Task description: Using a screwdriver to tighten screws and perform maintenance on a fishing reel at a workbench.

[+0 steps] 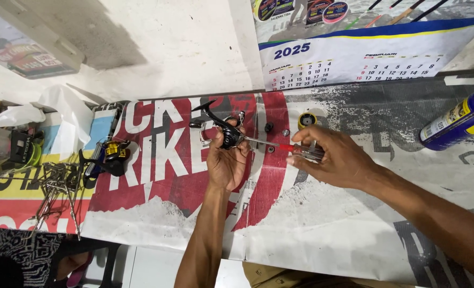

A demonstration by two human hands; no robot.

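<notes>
Reel in hand: we count one black fishing reel (223, 128), raised over the middle of the bench toward its back edge, gripped from below by our left hand (226, 162), fingers curled tight around its body.
Screwdriver: one, red-handled (287, 148), its thin shaft touching the reel's side; our right hand (335, 160) pinches the handle between thumb and fingertips, the other fingers loosely spread.
Small parts: we count three dark round bits (269, 127) and one yellow-ringed spool piece (307, 119) on the printed banner (311, 224), just behind the screwdriver.
Second reel: one, black and yellow (109, 156), lying toward the left edge, well apart.
Metal clutter: a heap of wire pieces (55, 184) near the left front corner.
Spray can: one, blue (458, 124), at the right edge.
Obstruction: our right hand covers part of the handle.
</notes>
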